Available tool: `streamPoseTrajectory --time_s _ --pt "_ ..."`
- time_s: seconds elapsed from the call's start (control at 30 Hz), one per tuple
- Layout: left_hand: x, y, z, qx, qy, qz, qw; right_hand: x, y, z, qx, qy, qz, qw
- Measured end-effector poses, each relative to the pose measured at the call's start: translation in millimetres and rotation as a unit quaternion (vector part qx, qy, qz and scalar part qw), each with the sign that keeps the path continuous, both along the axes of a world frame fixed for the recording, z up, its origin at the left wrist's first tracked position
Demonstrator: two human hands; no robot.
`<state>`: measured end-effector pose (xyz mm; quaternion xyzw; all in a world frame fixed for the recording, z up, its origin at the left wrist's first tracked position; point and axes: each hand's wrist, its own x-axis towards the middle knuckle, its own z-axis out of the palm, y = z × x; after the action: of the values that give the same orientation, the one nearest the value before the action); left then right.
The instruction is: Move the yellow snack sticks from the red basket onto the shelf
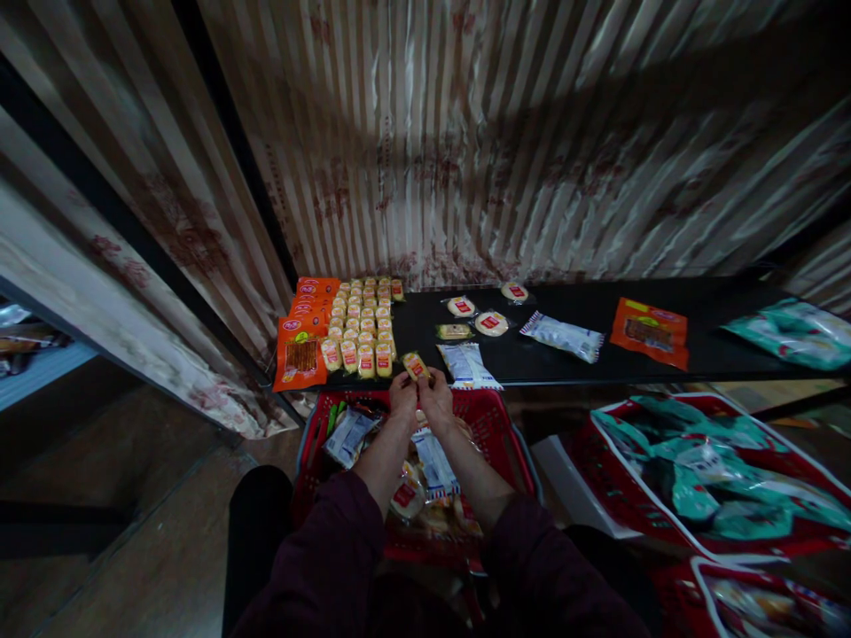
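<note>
Both my hands meet over the far rim of a red basket point(495, 416), close to the shelf's front edge. My left hand point(402, 396) and my right hand point(435, 396) are closed on one small wrapped snack cake point(416, 365), yellow with a red label. Just left of it, rows of the same wrapped cakes point(359, 323) stand on the black shelf point(558, 368). A white and blue packet point(465, 363) lies to the right of my hands, with another wrapped cake point(454, 331) lying behind it. Mixed packets point(435, 465) fill the basket beneath my forearms.
Orange packets point(302, 350) line the shelf's left end. Farther right lie round wrapped crackers point(492, 322), a white packet point(564, 337), an orange packet point(650, 333) and a teal bag point(794, 332). Another red basket point(598, 461) with teal bags stands at right. A dark post point(245, 151) rises at left.
</note>
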<state>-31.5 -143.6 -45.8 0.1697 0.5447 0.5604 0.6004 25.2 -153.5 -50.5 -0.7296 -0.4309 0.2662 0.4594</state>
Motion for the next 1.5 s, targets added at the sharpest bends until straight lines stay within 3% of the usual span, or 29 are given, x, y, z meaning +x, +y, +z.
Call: streamPoseTrajectory --time_s 0.27,0.53,0.93,1.2,1.5 --pt "0.3 7.8 -7.2 0.035 0.032 -0.015 0.999 1.4 4.6 -0.6 -0.003 -0.012 -0.003 1.0" --pt "6.0 23.2 -12.6 0.063 0.128 0.007 0.99 5.6 11.0 1.6 0.009 -0.045 0.024 0.999" --pt "6.2 27.4 3.5 0.075 0.149 0.018 0.986 4.5 26.3 -8.8 0.08 0.007 -0.011 0.997" --pt "7.1 44.4 15.3 0.082 0.182 0.004 0.98 11.1 46.5 2.0 0.04 -0.031 -0.007 0.999" --pt "9.0 59.7 29.7 0.048 0.162 0.0 0.986 19.8 76.2 -2.0 0.041 -0.018 -0.007 0.999"
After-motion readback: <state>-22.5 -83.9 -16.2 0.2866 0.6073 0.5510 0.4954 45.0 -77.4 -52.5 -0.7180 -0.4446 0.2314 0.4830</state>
